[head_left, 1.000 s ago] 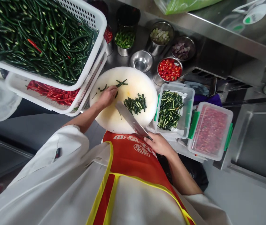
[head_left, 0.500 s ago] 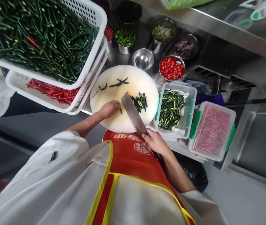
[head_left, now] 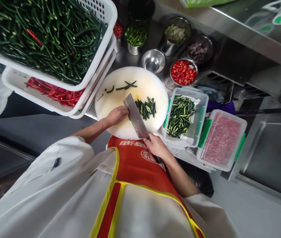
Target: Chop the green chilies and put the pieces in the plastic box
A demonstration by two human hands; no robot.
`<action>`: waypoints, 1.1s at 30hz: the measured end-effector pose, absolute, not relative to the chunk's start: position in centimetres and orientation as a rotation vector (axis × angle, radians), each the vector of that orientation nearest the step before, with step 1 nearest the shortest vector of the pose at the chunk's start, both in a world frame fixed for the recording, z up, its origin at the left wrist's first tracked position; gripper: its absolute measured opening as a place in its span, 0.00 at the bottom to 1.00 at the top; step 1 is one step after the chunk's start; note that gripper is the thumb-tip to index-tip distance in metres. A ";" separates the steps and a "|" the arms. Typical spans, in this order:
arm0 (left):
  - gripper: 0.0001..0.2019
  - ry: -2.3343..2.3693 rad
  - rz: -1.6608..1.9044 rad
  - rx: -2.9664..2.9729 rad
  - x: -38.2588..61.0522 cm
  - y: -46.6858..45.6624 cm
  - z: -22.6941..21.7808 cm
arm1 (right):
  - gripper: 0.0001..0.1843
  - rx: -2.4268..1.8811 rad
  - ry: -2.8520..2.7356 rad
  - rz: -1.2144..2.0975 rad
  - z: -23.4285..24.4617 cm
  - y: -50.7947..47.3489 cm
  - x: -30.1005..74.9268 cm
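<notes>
My right hand [head_left: 155, 145] is wrapped round the handle of a cleaver [head_left: 136, 117], whose broad blade stands over the round white cutting board [head_left: 157, 124]. Against the blade's left side sit the curled fingers of my left hand [head_left: 117, 115], holding a green chili [head_left: 130, 117] down on the board; only a sliver of it shows. Just right of the blade is a pile of cut green chili strips [head_left: 147, 108]. Toward the board's far left lie a few whole green chilies [head_left: 127, 86] and small bits.
White baskets of green chilies [head_left: 48, 39] and red chilies [head_left: 56, 94] stand at left. Behind the board are an empty metal bowl [head_left: 153, 62] and a pot of cut red chilies [head_left: 183, 72]. To the right sit a tub of cut green chilies [head_left: 180, 116] and a lidded box [head_left: 222, 137].
The cleaver has shifted left, up to my left fingertips. My right hand moved left with it, and the chili under my left hand is now mostly covered.
</notes>
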State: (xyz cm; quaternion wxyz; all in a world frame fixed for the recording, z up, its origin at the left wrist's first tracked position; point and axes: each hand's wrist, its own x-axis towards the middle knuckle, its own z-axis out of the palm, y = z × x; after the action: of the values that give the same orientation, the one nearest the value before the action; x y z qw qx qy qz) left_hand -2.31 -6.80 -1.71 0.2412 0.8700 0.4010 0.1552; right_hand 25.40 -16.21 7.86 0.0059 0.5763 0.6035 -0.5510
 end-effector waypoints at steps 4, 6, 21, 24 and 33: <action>0.11 1.091 0.398 2.360 -2.3 -6.6 -1.3 | 0.08 1.898 1.873 -1.821 5.0 -15.5 23.6; 0.11 1.149 0.377 2.309 -2.3 -6.1 -0.7 | 0.10 1.944 1.805 -1.901 4.5 -15.5 24.0; 0.15 1.831 -0.018 2.042 -3.8 1.8 1.9 | 0.13 1.650 2.220 -1.524 7.9 -17.5 29.0; 0.19 1.695 -0.041 2.016 -3.7 -1.2 2.3 | 0.13 1.849 2.105 -1.485 7.6 -17.5 29.1; 0.15 1.267 0.157 2.292 -3.4 -5.6 0.9 | 0.13 1.773 2.158 -1.379 7.5 -17.0 28.5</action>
State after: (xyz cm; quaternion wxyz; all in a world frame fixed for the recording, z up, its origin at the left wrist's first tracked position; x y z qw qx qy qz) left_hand -3.45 -5.61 0.92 0.2561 0.8445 0.4667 0.0578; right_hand 28.52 -17.00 7.45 0.0134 0.5691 0.6928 -0.4427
